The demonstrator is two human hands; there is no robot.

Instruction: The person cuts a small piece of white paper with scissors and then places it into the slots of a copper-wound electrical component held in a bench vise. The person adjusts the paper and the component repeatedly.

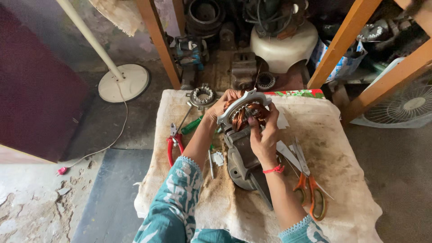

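Note:
A round motor stator (243,113) with copper windings and a pale metal ring frame sits in the jaws of a grey bench vise (242,155). My left hand (220,106) grips the stator's far left rim. At its near right side my right hand (265,131) has fingertips pressed into the copper coils. A red thread band circles that wrist.
On the dirty cloth-covered table (342,157) lie orange-handled scissors (310,189), red-handled pliers (174,143), a green-handled screwdriver (191,125), a second metal motor part (203,96) and white paper scraps (283,148). A fan stand base (123,82) and a fan grille (407,105) flank the table.

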